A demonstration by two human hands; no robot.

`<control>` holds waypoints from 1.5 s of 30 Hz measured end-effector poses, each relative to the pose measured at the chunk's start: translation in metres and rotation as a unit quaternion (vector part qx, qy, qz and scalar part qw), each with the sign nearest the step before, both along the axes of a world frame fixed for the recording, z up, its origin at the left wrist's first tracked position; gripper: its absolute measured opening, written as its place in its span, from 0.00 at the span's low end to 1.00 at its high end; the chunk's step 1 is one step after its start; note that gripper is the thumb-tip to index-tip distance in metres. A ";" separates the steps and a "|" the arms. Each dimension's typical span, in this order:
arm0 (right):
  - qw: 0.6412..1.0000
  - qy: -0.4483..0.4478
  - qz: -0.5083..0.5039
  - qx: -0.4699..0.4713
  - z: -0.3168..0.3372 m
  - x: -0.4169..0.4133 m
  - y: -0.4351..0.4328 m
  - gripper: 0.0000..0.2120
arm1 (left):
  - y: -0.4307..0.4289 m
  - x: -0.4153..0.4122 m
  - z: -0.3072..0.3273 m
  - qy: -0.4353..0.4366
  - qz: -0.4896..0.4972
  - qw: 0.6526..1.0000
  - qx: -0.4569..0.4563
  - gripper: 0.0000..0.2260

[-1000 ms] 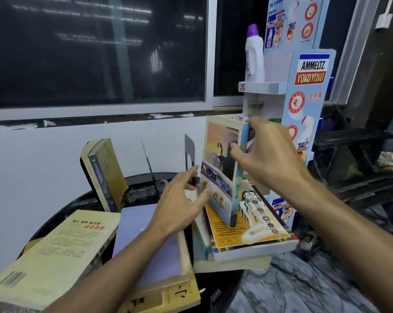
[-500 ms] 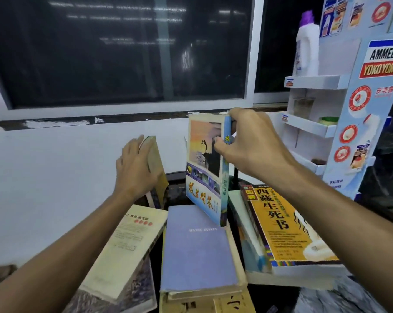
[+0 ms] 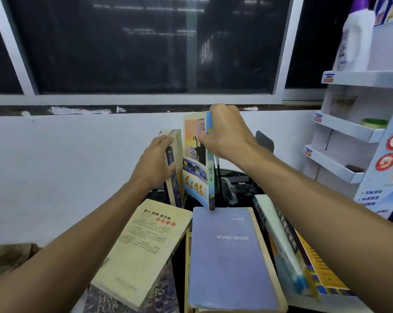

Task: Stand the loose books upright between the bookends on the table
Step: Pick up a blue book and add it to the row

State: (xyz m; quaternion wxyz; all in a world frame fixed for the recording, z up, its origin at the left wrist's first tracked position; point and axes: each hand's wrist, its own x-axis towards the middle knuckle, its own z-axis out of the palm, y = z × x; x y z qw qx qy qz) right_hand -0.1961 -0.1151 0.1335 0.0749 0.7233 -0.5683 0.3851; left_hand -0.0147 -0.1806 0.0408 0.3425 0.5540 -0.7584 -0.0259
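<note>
My right hand [image 3: 227, 134] grips the top of a colourful book [image 3: 195, 172] with a sunset cover and holds it upright at the back of the dark table [image 3: 240, 177]. Just left of it stands a yellowed book with a dark blue spine [image 3: 176, 163]; my left hand [image 3: 154, 164] holds its spine edge. The two upright books are nearly touching. A dark bookend [image 3: 265, 141] rises behind my right wrist; a thin dark plate [image 3: 217, 177] stands right behind the colourful book. Loose books lie flat in front: a cream one [image 3: 145, 249], a lavender one [image 3: 227, 256], and a stack at the right [image 3: 288, 249].
A white wall and dark windows lie behind the table. At the right stands a white cardboard display rack [image 3: 349, 129] with shelves and a white bottle [image 3: 353, 39] on top. Under the cream book lies another dark-covered book [image 3: 159, 297].
My right hand has carried the colourful book left and back, next to the yellowed book. My left hand has set that yellowed book more upright. The view has swung left and down.
</note>
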 end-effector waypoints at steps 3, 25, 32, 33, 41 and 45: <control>1.000 0.002 -0.006 0.008 -0.006 0.008 -0.014 0.15 | 0.001 -0.002 0.000 0.015 -0.010 1.000 -0.008 0.32; 0.996 -0.081 0.030 0.028 -0.090 0.040 -0.066 0.10 | -0.009 0.007 -0.002 0.017 -0.050 0.999 0.005 0.32; 0.991 -0.101 0.077 0.043 -0.100 0.044 -0.071 0.17 | -0.008 0.009 -0.001 0.023 -0.055 0.998 -0.001 0.32; 0.988 -0.110 0.094 0.047 -0.100 0.043 -0.072 0.21 | -0.007 0.009 -0.001 0.025 -0.056 0.998 -0.002 0.32; 0.975 -0.089 0.173 0.103 -0.101 0.025 -0.074 0.27 | -0.007 0.007 0.000 0.028 -0.057 0.998 -0.003 0.32; 0.972 -0.070 0.184 0.127 -0.101 0.021 -0.077 0.28 | -0.007 0.007 0.000 0.033 -0.057 0.998 -0.002 0.33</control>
